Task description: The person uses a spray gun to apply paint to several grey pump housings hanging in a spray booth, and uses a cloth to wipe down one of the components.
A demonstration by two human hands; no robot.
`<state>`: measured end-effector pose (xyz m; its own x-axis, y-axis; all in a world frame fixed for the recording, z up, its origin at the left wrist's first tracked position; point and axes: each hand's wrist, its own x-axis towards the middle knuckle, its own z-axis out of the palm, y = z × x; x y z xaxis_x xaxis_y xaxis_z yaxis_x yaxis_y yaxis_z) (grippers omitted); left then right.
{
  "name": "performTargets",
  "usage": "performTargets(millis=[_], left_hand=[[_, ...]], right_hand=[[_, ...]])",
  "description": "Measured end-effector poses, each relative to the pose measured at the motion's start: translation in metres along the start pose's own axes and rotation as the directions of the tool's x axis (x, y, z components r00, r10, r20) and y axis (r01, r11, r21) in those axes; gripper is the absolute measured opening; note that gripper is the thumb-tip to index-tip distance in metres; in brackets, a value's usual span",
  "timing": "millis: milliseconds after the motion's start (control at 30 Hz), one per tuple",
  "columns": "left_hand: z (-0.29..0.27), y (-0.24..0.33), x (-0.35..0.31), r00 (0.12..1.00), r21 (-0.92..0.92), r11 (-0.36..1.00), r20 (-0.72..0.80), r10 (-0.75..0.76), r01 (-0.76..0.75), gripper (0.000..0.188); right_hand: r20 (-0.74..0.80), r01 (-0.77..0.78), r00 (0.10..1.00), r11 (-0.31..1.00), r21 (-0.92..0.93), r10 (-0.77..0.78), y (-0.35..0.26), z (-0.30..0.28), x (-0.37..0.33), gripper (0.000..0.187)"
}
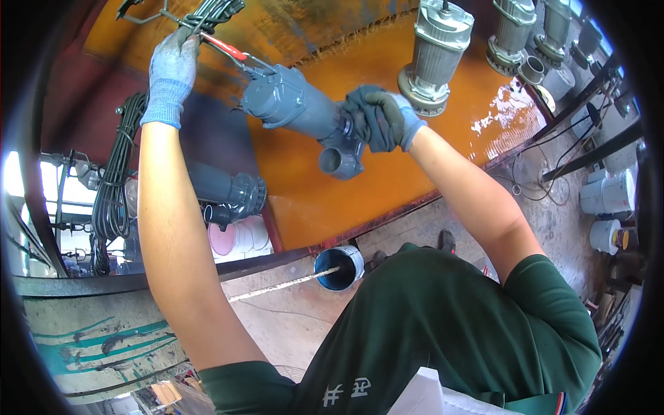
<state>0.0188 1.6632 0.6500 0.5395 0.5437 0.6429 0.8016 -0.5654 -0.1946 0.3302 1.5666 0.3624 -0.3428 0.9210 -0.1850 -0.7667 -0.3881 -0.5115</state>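
A grey-blue painted submersible pump (pixel 297 104) hangs tilted in front of me, its round outlet (pixel 337 162) facing down toward me. Both my hands wear blue-grey work gloves. My left hand (pixel 174 66) is closed at the pump's upper end, where a red rod (pixel 228 47) meets a bundle of dark cable (pixel 211 15); its fingertips are partly hidden. The red rod runs to a metal loop on the pump. My right hand (pixel 394 117) is closed around a dark grey rag (pixel 366 121), which is against the pump's lower end.
An orange-stained, wet-looking tray (pixel 304 214) lies below the pump. Unpainted metal pumps (pixel 439 55) hang at the right. Another grey-blue pump (pixel 225 187) and coiled cable (pixel 114 180) hang at the left. A bucket (pixel 353 259) with a stick stands near my legs.
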Motion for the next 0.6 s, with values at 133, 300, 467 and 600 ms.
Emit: performTargets(millis=[133,300,467,600], left_hand=[[-0.002,0.015,0.006,0.994,-0.037,0.994,0.057,-0.097,0.099,0.032],[-0.005,0.006,-0.003,0.967,0.039,0.971,0.087,-0.24,0.237,0.035],[-0.003,0.012,-0.005,0.979,0.051,0.979,0.033,-0.201,0.199,0.035],[-0.007,0.006,-0.01,0.98,-0.058,0.979,0.029,-0.195,0.197,0.033]], right_hand=[[-0.258,-0.387,0.875,0.911,0.14,0.411,0.023,-0.003,-0.001,0.027],[-0.182,-0.349,0.922,0.937,-0.009,0.341,0.041,0.035,-0.004,0.033],[-0.16,-0.421,0.895,0.907,0.009,0.417,0.053,0.038,0.027,0.031],[-0.22,-0.424,0.877,0.903,0.066,0.428,0.063,0.049,0.039,0.024]])
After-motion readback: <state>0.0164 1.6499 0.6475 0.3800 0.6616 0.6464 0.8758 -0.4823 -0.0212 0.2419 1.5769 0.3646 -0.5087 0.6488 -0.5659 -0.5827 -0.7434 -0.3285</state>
